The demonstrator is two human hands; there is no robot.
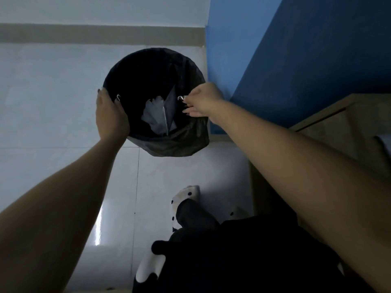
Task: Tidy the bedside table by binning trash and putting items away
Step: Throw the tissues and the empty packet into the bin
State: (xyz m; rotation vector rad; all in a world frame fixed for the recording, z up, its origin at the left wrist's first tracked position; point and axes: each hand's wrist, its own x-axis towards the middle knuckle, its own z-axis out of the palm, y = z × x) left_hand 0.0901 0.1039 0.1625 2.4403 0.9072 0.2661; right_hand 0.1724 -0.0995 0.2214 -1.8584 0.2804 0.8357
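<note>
Nearest us, our legs in black and spotted slippers [186, 195] stand on the pale tiled floor [53, 92], with the wooden bedside table [338, 127] at our right. Beyond them the black bin [148, 77] sits on the floor close to the blue wall [296, 49], lined with a black bag [184, 142] whose slack hangs over the near rim. Our left hand [110, 115] is clasped around the bin's left rim, palm against the outside. Our right hand [203, 100] pinches the bag at the right rim, next to a small metal clip [180, 98]; a second clip [118, 97] shows by the left thumb. Pale crumpled trash [156, 115] already lies inside. We judge the step to be steadying the bin and seating the liner. To do it well, we hold the left side firm, draw the bag evenly over the rim, and avoid tugging it off the clips.
</note>
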